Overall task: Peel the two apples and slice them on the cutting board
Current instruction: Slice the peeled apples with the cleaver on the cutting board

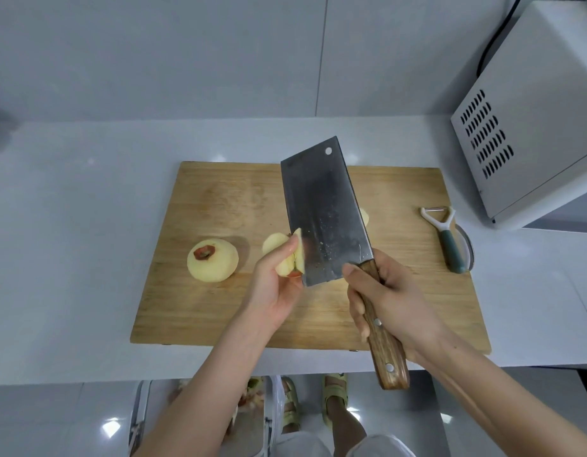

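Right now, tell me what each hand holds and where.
Left hand holds an apple piece by its rounded side; right hand grips the knife by its handle.

Pale yellow apple (213, 260), tan board (226, 199), seemingly teal-handled peeler (445, 237)

Light is bright and even; glare spots shine on the floor (112, 427) at 7 o'clock; edges bend; focus is slightly soft.

Bare forearms (193, 400), white legwear (302, 446), yellow-green strapped sandals (335, 389).
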